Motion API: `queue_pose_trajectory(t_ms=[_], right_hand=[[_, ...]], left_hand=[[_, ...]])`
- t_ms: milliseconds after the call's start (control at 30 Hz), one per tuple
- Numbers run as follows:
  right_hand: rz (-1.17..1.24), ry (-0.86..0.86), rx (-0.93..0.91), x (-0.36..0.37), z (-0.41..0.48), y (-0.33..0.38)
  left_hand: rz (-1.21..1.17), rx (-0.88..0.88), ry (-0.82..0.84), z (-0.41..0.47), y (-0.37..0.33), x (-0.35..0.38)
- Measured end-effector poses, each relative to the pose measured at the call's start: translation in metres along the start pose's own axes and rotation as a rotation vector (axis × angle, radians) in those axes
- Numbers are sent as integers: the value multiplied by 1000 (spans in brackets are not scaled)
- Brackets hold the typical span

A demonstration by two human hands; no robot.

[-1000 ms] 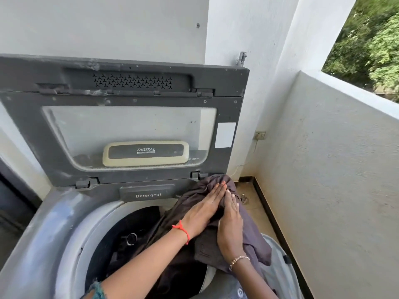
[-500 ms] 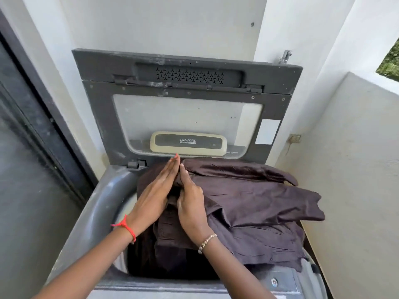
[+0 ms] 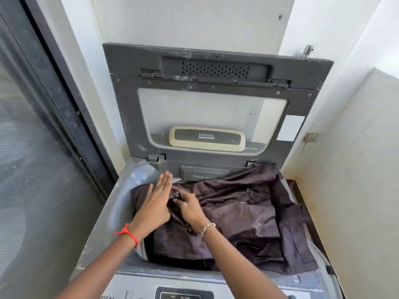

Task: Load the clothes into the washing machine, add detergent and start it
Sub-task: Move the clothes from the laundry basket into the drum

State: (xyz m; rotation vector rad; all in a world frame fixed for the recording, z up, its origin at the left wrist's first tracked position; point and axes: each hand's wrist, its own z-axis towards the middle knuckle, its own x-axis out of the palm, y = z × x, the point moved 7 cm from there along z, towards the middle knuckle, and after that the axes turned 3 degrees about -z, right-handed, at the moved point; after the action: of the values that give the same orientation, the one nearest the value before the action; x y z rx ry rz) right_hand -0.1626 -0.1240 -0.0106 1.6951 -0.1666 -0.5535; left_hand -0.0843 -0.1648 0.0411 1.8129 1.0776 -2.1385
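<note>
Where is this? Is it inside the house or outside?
Probably a small balcony or wash corner: a top-loading washing machine with its lid up, a low parapet wall and a sliding glass door.

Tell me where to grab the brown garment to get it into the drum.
Take the brown garment at the flap draped over the washer's right rim, coming from the right and above. That part hangs outside the opening, loose and unpinned, while the left hand and right hand already press its left end.
</note>
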Motion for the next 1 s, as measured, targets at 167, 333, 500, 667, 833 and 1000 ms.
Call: queue_pose_trajectory(t_ms=[167,333,500,667,833,1000], right_hand=[[-673,176,368,-47,-23,-85],[-566,92,469,-98,-56,-102],[-442,-168,228,-156,-78,-57],[-173,-543,-11,-244,-142,-18],[-150,-852,59,-339,-229,-45],[-181,-986,192,-399,-294,-123]], left_hand=[[116,84,220,0,-24,51],[104,149,318,9,-50,75],[71,290,288,24,-107,84],[29,468,237,40,-202,89],[-45,635,270,52,-307,118],[-47,710,343,61,-403,189]])
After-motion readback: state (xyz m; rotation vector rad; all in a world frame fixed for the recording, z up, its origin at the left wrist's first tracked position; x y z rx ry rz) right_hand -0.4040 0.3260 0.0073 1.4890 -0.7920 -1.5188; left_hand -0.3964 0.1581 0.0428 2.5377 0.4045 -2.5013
